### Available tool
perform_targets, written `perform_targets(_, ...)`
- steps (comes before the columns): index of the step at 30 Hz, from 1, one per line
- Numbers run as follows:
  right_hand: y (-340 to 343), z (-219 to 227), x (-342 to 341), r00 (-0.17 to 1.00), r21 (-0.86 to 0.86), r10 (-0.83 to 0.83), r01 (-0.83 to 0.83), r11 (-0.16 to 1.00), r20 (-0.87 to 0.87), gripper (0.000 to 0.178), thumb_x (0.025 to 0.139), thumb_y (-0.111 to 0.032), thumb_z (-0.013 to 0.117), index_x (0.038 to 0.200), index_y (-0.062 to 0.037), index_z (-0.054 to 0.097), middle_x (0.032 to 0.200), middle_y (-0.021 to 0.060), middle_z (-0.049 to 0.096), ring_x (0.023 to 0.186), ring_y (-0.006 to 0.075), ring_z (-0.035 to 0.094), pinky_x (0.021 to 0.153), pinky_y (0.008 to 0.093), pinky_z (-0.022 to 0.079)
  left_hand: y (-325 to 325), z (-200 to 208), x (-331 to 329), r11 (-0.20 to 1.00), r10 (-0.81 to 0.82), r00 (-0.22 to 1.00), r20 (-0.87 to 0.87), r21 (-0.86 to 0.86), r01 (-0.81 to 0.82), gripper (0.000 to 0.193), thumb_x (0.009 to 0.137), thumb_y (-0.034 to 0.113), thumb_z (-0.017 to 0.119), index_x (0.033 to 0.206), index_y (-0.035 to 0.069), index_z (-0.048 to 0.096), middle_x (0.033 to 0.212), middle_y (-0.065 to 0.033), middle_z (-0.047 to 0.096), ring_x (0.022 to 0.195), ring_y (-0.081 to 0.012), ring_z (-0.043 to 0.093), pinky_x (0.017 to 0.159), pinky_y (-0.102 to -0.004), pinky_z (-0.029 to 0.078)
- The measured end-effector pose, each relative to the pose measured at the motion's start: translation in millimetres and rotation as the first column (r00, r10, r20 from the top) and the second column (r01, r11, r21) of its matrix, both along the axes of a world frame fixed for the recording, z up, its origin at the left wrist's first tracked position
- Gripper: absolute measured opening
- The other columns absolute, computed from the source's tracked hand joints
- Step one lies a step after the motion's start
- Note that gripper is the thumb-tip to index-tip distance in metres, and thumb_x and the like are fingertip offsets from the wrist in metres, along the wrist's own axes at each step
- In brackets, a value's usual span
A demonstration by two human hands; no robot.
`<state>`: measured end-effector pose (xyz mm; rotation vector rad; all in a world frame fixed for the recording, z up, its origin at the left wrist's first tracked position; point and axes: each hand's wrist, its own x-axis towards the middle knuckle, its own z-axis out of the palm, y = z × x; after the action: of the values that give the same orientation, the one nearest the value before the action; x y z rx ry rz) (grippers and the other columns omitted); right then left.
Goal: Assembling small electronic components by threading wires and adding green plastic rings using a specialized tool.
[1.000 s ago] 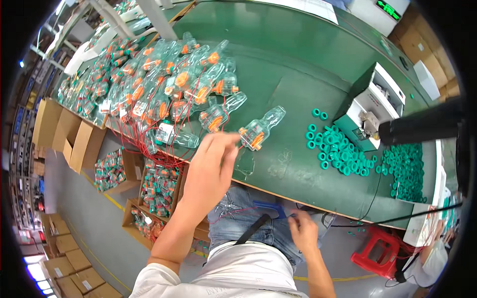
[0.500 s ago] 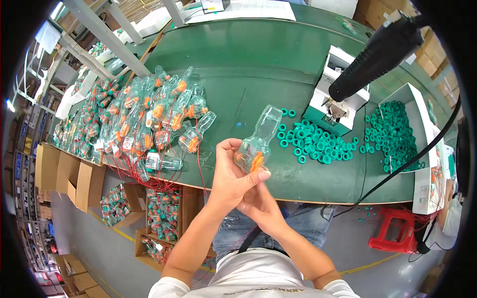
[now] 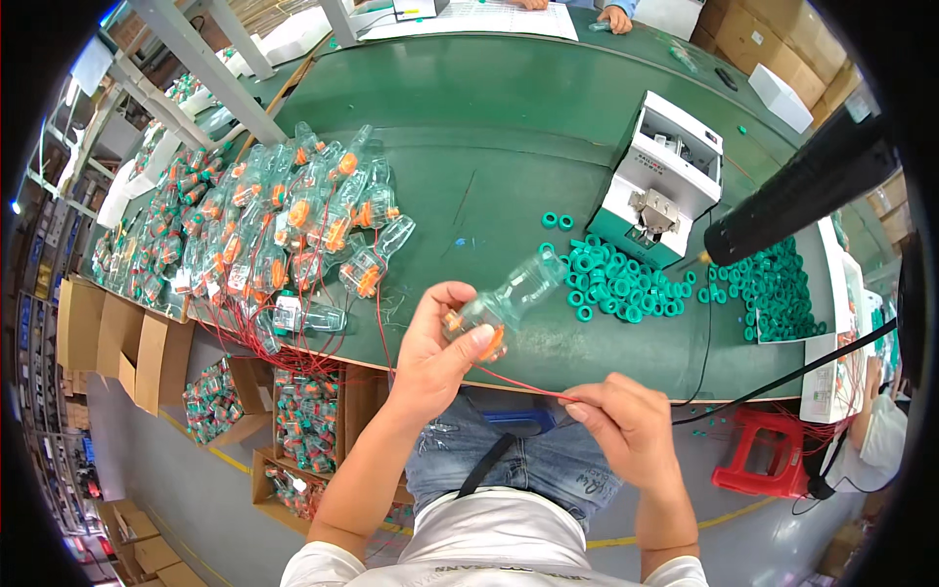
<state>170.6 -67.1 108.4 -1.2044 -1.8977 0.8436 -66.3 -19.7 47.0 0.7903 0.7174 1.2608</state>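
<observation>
My left hand is wrapped round a clear plastic bottle-shaped shell with orange parts inside. The shell's narrower end tilts up and right above the green table. A red cord runs from the shell's lower end to my right hand, which pinches it between thumb and fingers near the table's front edge. Right of the shell lies a pile of green rings. At the left is a heap of similar clear shells with orange parts and red cords.
A white and green machine stands behind the rings. A black tube-like tool hangs at the right, by a white tray of green rings. A red stool and open cartons are below. Another person's hand is at the far edge.
My right hand has moved right from beneath the shell and now pulls the red cord out straight. The shell has tipped further right. A person's hands have appeared at the far edge.
</observation>
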Motion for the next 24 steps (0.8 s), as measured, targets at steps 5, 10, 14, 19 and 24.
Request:
perform_targets(5,22,21,5,0.992,0.298,-0.073,0.039,0.954,0.105,0.015,0.078,-0.008,0.079,0.093,-0.0084,0.075,0.069,0.0035,0.06,0.054,0.0176,0.055,0.049,0.0315,0.043,-11,10,-1,0.978,-0.138,0.947,-0.29,0.114,0.177,0.04,0.093,0.001,0.067,0.124,0.005,0.042,0.116,-0.0035,0.049,0.107,-0.0106,0.052,0.092,-0.0295,0.048)
perform_targets(10,48,4,13,1.0,0.179,0.009,-0.005,0.984,-0.019,0.017,0.079,-0.004,0.077,0.096,-0.005,0.074,0.072,0.0067,0.062,0.067,0.0188,0.059,0.059,0.0303,0.046,-18,30,-18,0.863,-0.393,0.845,-0.363,0.172,0.475,0.041,0.08,-0.005,0.075,0.101,0.011,0.044,0.12,-0.0085,0.046,0.11,-0.0145,0.048,0.098,-0.0327,0.043)
perform_targets(14,19,-41,-18,0.992,0.132,0.123,-0.117,0.984,-0.038,0.015,0.082,-0.011,0.074,0.096,-0.0047,0.07,0.077,0.0089,0.065,0.071,0.0258,0.064,0.064,0.0346,0.051,-18,37,-6,0.951,-0.256,0.955,-0.147,0.137,0.276,0.04,0.078,-0.004,0.077,0.096,0.011,0.044,0.115,-0.0105,0.05,0.102,-0.0174,0.05,0.087,-0.03,0.044)
perform_targets(19,-16,-9,-16,0.942,0.066,0.291,-0.306,0.95,0.169,0.014,0.088,-0.019,0.072,0.089,-0.0071,0.065,0.076,0.0063,0.063,0.068,0.0252,0.065,0.056,0.0372,0.051,-15,28,-22,0.845,-0.069,0.584,-0.809,0.263,0.465,0.033,0.081,0.001,0.076,0.089,0.01,0.045,0.114,-0.0104,0.05,0.102,-0.0236,0.052,0.088,-0.0326,0.044)
perform_targets(24,-18,-53,-27,0.944,-0.017,0.324,-0.326,0.945,-0.056,0.01,0.091,-0.017,0.067,0.092,-0.0072,0.067,0.076,0.0061,0.061,0.065,0.0286,0.062,0.056,0.0388,0.049,-20,42,-25,0.817,-0.142,0.769,-0.623,0.364,0.446,0.038,0.077,0.003,0.08,0.086,0.01,0.044,0.104,-0.01,0.051,0.099,-0.0231,0.048,0.087,-0.0323,0.041)
